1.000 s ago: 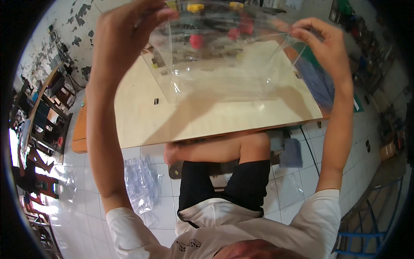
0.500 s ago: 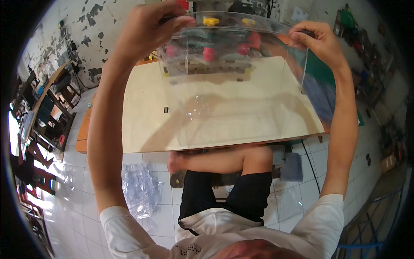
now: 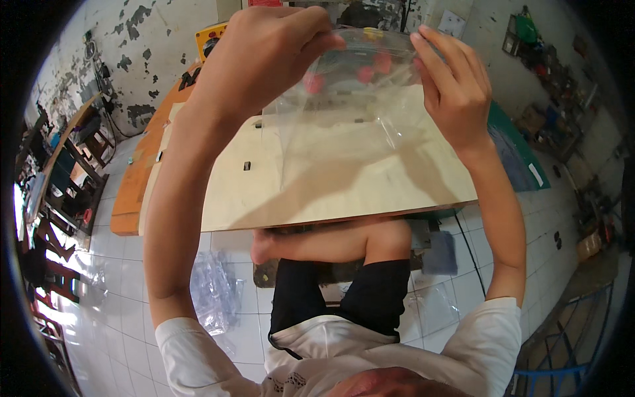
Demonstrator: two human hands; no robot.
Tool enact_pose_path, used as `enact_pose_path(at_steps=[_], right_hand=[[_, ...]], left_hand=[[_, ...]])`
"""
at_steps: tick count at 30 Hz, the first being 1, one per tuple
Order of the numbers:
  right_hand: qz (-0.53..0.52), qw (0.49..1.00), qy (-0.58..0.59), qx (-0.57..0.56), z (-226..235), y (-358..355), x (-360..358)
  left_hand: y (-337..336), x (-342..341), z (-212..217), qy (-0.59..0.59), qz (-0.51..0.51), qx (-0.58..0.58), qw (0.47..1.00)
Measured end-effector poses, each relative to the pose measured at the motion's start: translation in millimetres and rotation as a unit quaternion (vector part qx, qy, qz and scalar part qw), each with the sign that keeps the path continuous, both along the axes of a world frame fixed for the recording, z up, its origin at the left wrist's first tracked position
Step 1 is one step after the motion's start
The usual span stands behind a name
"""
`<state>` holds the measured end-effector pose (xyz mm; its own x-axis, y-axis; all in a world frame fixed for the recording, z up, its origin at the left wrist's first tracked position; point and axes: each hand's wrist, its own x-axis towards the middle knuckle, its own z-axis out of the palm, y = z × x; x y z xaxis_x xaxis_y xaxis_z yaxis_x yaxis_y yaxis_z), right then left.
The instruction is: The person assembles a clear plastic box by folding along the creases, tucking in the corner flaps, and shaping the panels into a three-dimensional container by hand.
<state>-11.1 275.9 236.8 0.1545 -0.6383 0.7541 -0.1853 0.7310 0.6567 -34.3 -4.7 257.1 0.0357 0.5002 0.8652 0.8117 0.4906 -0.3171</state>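
Note:
A clear plastic sheet or bag point(image 3: 344, 132), see-through and creased, hangs between my raised hands. My left hand point(image 3: 278, 53) pinches its upper left edge, thumb and fingers pressed together. My right hand point(image 3: 456, 86) is at its upper right corner, fingertips closed on the edge. Below it lies the pale board point(image 3: 264, 205) that covers the table. Through the plastic show the red knobs point(image 3: 366, 73) and a yellow knob point(image 3: 372, 33) of a machine at the table's far side. Whether the plastic is one layer or two, I cannot tell.
Small dark blocks point(image 3: 247, 166) sit on the board. A yellow box point(image 3: 210, 41) stands at the far left. Blue-grey sheets point(image 3: 516, 159) lie on a green surface at the right. Crumpled clear plastic point(image 3: 215, 291) is on the tiled floor beside my crossed leg.
My hands have come closer together, the right one moving left and the left one rightward. The plastic, earlier stretched wide, now hangs narrower and more folded.

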Motion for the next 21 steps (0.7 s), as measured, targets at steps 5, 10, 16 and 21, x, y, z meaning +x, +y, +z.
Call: enact_pose_path(at_steps=[5, 10, 16, 21], right_hand=[[0.030, 0.998, -0.053, -0.030, -15, 5, 10], [0.075, 0.946, -0.287, -0.127, -5, 5, 43], [0.158, 0.635, -0.700, -0.286, -8, 23, 89], [0.035, 0.675, -0.715, -0.179, -87, 22, 116]], left_hand=[[6, 3, -7, 0.038, 0.011, -0.016, 0.999], [11, 20, -6, 0.129, 0.048, -0.009, 0.990], [25, 58, -52, 0.226, 0.040, -0.007, 0.973], [38, 111, -131, 0.173, -0.032, 0.003, 0.984]])
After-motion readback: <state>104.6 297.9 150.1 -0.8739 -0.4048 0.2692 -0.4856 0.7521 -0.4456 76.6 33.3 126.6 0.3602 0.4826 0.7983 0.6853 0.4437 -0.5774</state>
